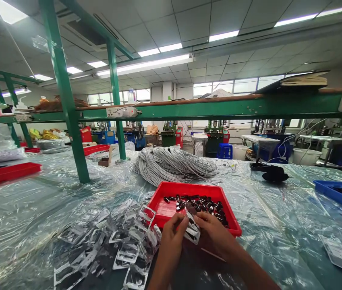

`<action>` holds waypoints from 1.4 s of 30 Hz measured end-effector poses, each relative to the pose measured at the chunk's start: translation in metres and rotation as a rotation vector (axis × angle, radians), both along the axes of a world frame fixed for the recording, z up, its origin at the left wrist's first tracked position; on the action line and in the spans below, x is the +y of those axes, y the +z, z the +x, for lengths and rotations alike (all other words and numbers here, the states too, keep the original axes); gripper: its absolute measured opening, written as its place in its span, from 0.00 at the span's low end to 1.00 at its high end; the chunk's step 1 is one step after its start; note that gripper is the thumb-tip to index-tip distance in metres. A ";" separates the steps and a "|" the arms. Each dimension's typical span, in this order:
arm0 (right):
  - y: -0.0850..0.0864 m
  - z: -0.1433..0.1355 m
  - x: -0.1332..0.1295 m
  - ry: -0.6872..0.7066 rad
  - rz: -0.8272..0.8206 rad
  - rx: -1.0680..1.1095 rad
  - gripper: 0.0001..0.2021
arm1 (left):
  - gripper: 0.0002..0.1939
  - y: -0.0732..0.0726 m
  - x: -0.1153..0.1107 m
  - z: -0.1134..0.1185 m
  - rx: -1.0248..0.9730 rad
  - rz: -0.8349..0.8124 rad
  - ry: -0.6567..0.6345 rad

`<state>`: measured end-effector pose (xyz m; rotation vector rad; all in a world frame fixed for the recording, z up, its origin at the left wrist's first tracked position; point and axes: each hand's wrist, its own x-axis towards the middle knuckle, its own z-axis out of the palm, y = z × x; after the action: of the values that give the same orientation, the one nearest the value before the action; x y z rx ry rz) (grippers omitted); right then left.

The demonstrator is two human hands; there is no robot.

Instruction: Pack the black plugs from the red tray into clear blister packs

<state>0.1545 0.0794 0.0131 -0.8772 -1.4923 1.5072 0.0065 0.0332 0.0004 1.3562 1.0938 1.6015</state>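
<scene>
My left hand [172, 237] pinches one edge of a small plastic pouch [192, 233] with a white-silver border. On its other side my right hand [211, 231] has its fingers closed at the pouch's upper end. A small dark piece [190, 208] shows at that end, by my right fingertips; whether it is inside the pouch I cannot tell. Just beyond both hands is a red tray [162, 205] holding many small shiny black parts [202, 202]. To the left of my hands lies a loose heap of similar flat pouches [125, 241].
Clear plastic sheeting [267, 225] covers the table. A big coil of grey cable [173, 165] lies behind the tray. A green post [68, 96] rises at the left, under a green shelf beam [195, 110]. A blue tray [336, 197] stands at the right, another red tray [7, 175] far left.
</scene>
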 end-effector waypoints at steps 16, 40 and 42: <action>0.012 0.036 0.006 0.130 0.697 -0.605 0.09 | 0.18 0.006 -0.007 -0.003 0.341 -0.083 -0.109; -0.003 0.035 0.034 -0.482 0.609 -0.372 0.21 | 0.27 -0.007 0.008 -0.003 -0.041 -0.246 0.183; -0.001 0.034 0.032 -0.570 0.725 -0.423 0.23 | 0.27 -0.008 0.011 -0.004 -0.133 -0.242 0.129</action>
<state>0.1887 0.1119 0.0117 -1.0656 -1.7097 0.3233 0.0020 0.0439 -0.0072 1.0247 1.2684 1.5679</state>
